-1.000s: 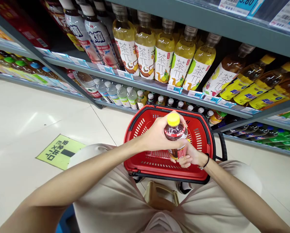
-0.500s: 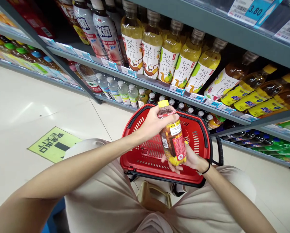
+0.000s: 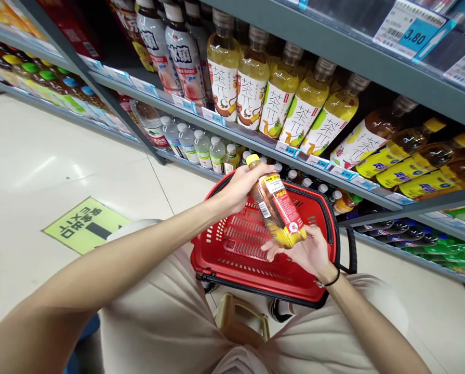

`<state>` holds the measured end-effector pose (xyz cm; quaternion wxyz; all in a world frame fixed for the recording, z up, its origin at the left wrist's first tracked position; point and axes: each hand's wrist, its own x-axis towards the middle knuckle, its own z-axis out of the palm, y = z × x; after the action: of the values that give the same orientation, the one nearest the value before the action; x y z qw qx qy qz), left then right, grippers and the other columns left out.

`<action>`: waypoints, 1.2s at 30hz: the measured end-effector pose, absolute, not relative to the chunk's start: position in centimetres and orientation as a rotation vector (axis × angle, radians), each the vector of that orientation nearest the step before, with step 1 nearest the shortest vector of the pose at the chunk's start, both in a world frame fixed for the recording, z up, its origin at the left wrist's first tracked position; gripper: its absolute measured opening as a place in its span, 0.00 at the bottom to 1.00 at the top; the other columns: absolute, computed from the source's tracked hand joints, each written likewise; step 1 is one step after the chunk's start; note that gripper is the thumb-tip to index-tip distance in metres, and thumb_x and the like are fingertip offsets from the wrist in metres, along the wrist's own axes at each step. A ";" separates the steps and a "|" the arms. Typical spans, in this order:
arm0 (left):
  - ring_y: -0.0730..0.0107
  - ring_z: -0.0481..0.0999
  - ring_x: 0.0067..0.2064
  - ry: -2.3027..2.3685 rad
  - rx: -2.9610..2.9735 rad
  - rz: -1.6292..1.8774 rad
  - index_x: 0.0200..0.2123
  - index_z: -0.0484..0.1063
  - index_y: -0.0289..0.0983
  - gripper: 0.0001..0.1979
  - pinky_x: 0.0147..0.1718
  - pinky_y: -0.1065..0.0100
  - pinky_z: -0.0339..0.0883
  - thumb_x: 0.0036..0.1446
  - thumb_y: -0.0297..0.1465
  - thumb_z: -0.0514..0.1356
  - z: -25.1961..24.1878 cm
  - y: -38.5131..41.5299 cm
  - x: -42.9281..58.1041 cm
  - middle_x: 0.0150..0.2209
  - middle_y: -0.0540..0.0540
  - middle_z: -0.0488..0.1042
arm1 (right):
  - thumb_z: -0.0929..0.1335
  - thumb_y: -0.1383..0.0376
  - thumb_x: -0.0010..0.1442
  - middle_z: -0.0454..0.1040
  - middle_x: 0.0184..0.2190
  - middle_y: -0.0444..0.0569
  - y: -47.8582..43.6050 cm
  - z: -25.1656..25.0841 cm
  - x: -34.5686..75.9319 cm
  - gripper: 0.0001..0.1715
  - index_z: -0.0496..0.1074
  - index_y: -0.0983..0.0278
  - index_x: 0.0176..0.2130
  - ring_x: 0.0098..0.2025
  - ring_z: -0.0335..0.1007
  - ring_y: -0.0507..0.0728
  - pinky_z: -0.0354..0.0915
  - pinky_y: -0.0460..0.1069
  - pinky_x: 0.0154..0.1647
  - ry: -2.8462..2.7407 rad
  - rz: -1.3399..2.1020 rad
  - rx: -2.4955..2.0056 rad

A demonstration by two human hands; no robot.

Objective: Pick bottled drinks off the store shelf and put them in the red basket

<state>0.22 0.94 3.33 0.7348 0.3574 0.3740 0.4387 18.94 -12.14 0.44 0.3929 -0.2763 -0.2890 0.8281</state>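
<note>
A plastic drink bottle (image 3: pixel 278 210) with a yellow cap and a red, brown and yellow label is held tilted above the red shopping basket (image 3: pixel 201 246). My left hand (image 3: pixel 244 186) is closed round its upper part, just below the cap. At the bottle's base, my right hand (image 3: pixel 304 252) supports it from below, the thumb by its lower edge and the fingers partly stretched out underneath. The basket's slotted floor shows beneath the bottle, and its black handle (image 3: pixel 348 249) sticks out on the right.
Ahead stands a shelf (image 3: pixel 251 137) with rows of drinks, including pale yellow tea bottles (image 3: pixel 271 104) and yellow-labelled bottles (image 3: pixel 403 171). Small white-capped bottles (image 3: pixel 203 150) fill the lower level. A green exit sign (image 3: pixel 84 223) lies on the floor at left. A beige stool (image 3: pixel 236 322) is between my legs.
The bottle has tipped further, its cap moving left and its base right. My left hand has shifted slightly left with it, while my right hand stays at the base.
</note>
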 end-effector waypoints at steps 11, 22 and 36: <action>0.45 0.81 0.53 0.596 0.633 0.955 0.46 0.77 0.33 0.36 0.54 0.51 0.73 0.55 0.60 0.55 4.7 1.7 -1.0 0.45 0.33 0.83 | 0.77 0.52 0.60 0.82 0.49 0.54 -12.2 -0.5 19.7 0.26 0.78 0.60 0.54 0.44 0.82 0.63 0.77 0.61 0.48 -0.867 1.729 -0.920; 0.44 0.78 0.60 0.441 0.625 1.033 0.53 0.77 0.28 0.43 0.64 0.47 0.67 0.57 0.61 0.51 4.7 1.6 -1.4 0.51 0.30 0.82 | 0.84 0.65 0.47 0.78 0.59 0.52 -12.1 -2.1 20.3 0.41 0.73 0.57 0.58 0.57 0.78 0.62 0.76 0.57 0.58 -0.931 1.433 -1.065; 0.45 0.83 0.50 0.498 0.779 1.024 0.37 0.77 0.35 0.35 0.54 0.50 0.73 0.54 0.62 0.52 5.6 1.2 -1.9 0.42 0.34 0.84 | 0.83 0.67 0.47 0.73 0.54 0.52 -12.7 -2.1 19.6 0.42 0.67 0.57 0.56 0.56 0.73 0.61 0.73 0.57 0.58 -1.253 0.982 -1.267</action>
<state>-1.90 1.19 5.65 0.7714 0.3592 0.2295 0.4725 19.56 -12.67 -2.06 0.5258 -0.5299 -0.5237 0.4105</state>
